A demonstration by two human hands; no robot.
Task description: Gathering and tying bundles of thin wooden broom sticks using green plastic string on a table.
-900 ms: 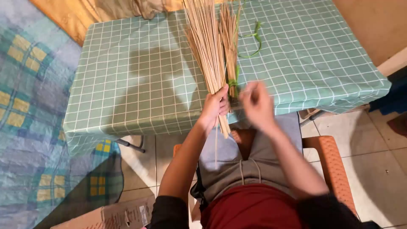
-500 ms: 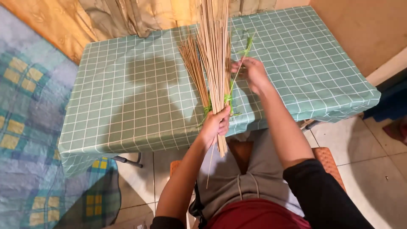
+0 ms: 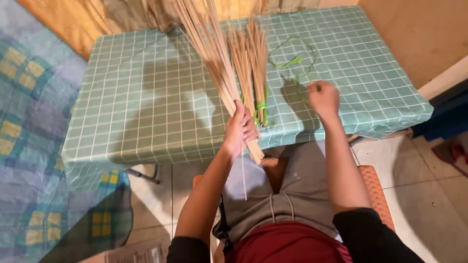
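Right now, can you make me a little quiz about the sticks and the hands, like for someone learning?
1. True or false: the left hand grips a bundle of sticks.
2. What colour is the string lying on the tablecloth: A red, B green, C blue?
3. Fill in: the smaller bundle lying on the table is tied with a green ____ near its lower end.

Key
1. True. The fingers wrap round the sticks near their lower end, at the table edge.
2. B. A green loop lies just past the right hand, which is closed with the string seeming to run to it.
3. Tie.
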